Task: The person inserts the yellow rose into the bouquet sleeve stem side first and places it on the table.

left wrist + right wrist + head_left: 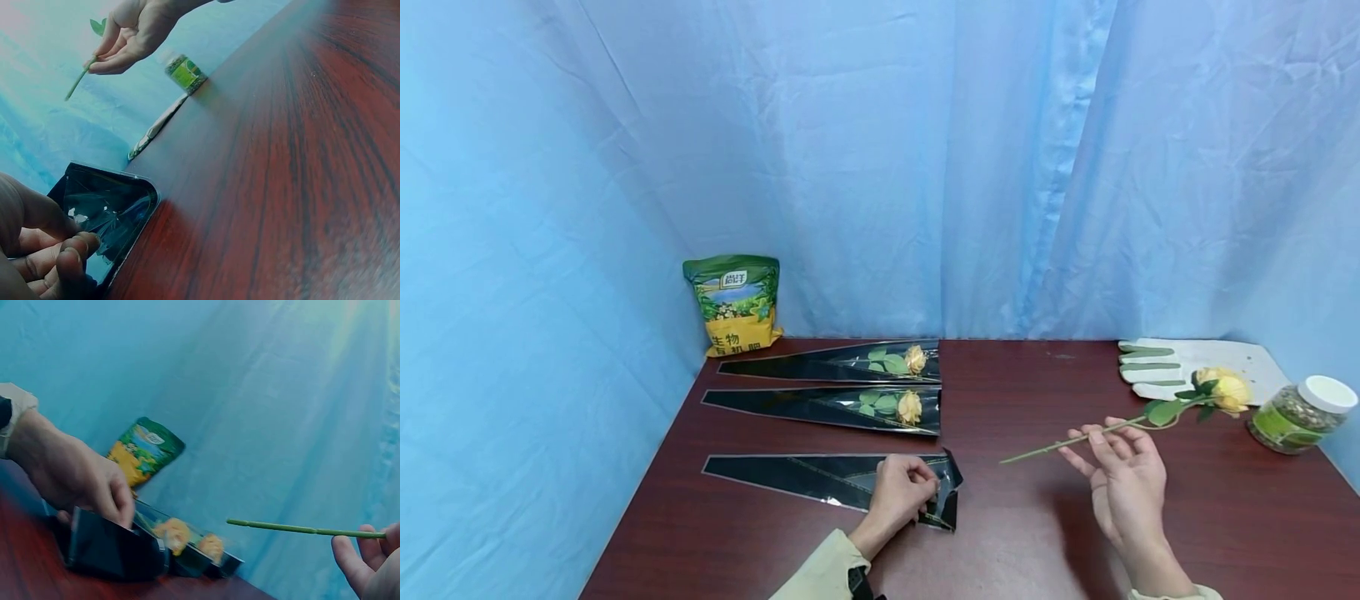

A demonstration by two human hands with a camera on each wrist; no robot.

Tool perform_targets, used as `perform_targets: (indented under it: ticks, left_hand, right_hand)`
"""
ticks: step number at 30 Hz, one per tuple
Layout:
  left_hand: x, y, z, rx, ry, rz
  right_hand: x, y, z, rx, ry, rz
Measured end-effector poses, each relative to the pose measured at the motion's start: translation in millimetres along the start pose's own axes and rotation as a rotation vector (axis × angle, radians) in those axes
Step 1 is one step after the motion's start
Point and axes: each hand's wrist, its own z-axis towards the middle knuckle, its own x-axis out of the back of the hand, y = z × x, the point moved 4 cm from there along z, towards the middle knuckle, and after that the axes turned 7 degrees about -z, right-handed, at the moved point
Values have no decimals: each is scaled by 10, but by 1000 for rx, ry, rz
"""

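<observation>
My left hand (901, 493) pinches the clear front film at the wide end of a black flower sleeve (782, 475) lying on the table. In the left wrist view the sleeve's mouth (112, 200) gapes a little beside the fingertips. Above the table on the right, my right hand (1123, 483) holds a yellow rose (1223, 390) by its green stem (281, 527). The bloom points right and the bare stem end points left, toward the sleeve, apart from it. Two more sleeves (790, 406) (805, 365), each with a yellow rose inside, lie farther back.
A green and yellow bag (733, 304) stands at the back left. White and green gloves (1210, 362) lie at the back right, next to a jar with a white lid (1300, 415). Blue curtains (880, 167) hang around the dark red table (1015, 533).
</observation>
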Motion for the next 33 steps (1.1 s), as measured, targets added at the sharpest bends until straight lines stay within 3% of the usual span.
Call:
perform_targets:
  ticks: [9,16,19,26,33]
  left_hand:
    - [5,17,-3,-5,5,-7]
    - [-1,41,-9,6,15,-9]
    - [-6,60,-14,4,23,-8]
    - [-8,86,-12,-5,34,-18]
    - [15,141,-29,-26,43,-26]
  right_hand:
    - [-236,230,-105,11,55,-72]
    - [-388,424,-171,-3,112,-275]
    - [-437,483,-198,23,98,-339]
    - [-450,519,-227,171,-18,-337]
    - [-412,569,-249,199,-36,-447]
